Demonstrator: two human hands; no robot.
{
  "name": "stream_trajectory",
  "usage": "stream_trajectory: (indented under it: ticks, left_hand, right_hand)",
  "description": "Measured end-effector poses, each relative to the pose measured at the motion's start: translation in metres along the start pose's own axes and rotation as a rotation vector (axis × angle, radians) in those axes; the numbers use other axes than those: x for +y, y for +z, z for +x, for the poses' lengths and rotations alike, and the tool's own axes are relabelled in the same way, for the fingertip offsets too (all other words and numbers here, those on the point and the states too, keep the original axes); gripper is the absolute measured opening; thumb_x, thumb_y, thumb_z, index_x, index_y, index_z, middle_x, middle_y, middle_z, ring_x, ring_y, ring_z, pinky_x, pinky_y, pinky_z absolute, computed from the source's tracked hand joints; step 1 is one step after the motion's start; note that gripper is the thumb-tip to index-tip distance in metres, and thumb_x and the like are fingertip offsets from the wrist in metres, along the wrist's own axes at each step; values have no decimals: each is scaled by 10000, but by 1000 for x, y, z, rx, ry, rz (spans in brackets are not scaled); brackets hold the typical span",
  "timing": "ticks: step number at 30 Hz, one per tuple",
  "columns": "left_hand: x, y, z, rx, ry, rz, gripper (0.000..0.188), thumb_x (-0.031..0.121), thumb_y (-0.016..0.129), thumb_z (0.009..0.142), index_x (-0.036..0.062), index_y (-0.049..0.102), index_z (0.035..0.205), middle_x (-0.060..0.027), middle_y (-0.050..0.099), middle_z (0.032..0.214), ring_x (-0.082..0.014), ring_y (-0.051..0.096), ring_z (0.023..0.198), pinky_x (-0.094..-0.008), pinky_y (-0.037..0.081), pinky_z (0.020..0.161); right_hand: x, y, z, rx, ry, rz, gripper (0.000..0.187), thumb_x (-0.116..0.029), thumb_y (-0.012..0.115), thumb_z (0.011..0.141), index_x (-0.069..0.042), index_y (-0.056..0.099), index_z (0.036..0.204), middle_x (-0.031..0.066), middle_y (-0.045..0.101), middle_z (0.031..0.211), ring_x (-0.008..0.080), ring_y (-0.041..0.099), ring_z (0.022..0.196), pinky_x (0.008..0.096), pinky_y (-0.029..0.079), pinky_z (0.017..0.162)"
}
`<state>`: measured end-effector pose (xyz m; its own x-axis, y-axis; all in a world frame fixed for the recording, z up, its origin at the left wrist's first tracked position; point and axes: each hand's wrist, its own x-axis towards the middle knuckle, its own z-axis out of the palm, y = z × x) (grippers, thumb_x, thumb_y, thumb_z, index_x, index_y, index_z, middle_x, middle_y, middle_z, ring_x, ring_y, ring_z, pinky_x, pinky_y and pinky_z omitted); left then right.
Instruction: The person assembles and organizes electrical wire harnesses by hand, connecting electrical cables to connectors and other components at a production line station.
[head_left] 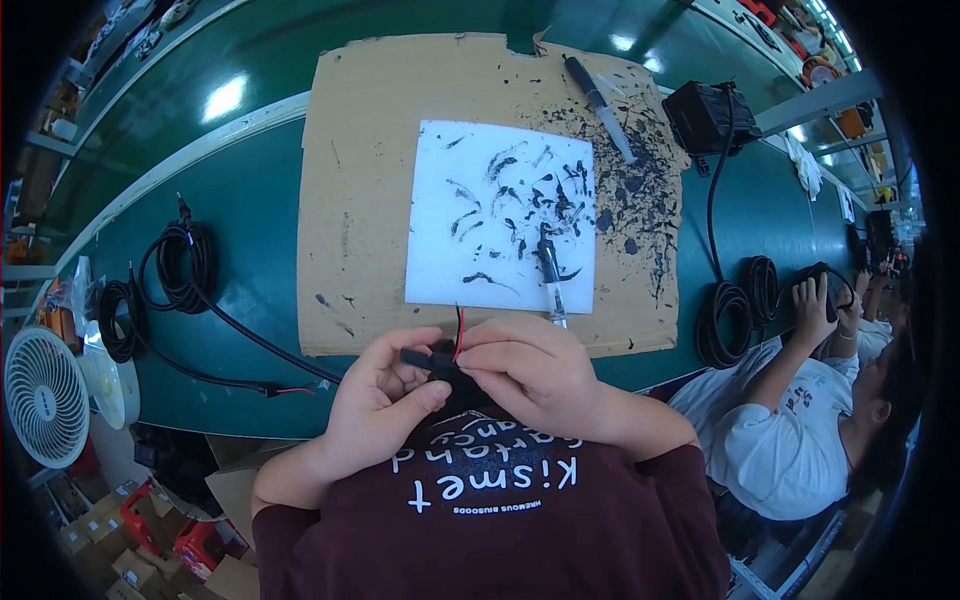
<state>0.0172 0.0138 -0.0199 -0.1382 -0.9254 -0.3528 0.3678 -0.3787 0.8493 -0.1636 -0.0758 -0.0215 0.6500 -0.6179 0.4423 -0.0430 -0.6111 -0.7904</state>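
Close to my body, both hands meet at a small black rectangular part [424, 358] whose exact kind I cannot make out. My left hand [378, 388] is closed around it, thumb below and fingers behind. My right hand [528, 368] pinches at its right side, by thin red and black wires [460, 335] that stick up between the hands. The fingertips partly hide the part. A black cable [265, 342] runs from the left toward my left hand and passes out of sight there.
Ahead lies cardboard [365, 150] under a white sheet [440, 210] with black smears. Two pen-like dark-and-clear tools [600, 105] rest there. Cable coils [185, 270] lie left, near a white fan [45, 398]. A black box [708, 118] stands right; a co-worker [790, 430] handles cable beyond.
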Motion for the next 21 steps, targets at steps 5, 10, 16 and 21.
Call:
stream_trajectory:
  ticks: [5,10,16,21]
  left_hand:
    - [-8,0,0,5,293,84,675,-78,601,817,25,238,1377,-57,490,996,-115,556,886,-231,445,800]
    - [0,-5,-5,-2,402,454,545,-56,643,790,26,412,1278,-75,508,941,-137,580,816,-257,487,716]
    - [18,-5,-5,-78,403,760,316,-28,688,759,11,554,1042,-94,519,893,-148,608,758,-252,534,658]
    - [11,-1,-6,-2,351,557,264,-21,686,769,-6,535,985,-88,521,900,-123,604,749,-238,542,691]
  right_hand:
    - [-1,-7,1,-73,-100,-65,196,15,673,707,-11,618,893,121,615,873,263,610,739,331,483,617]
    - [-6,-12,1,-142,-189,-114,257,26,666,658,-7,605,906,116,604,879,261,603,748,334,473,608]
    - [-9,-12,3,-137,-203,-105,285,30,669,641,7,601,918,122,601,897,264,605,764,337,479,614]
    - [-2,-8,-1,-98,-232,11,274,14,699,667,12,601,922,132,600,902,268,604,752,343,495,617]
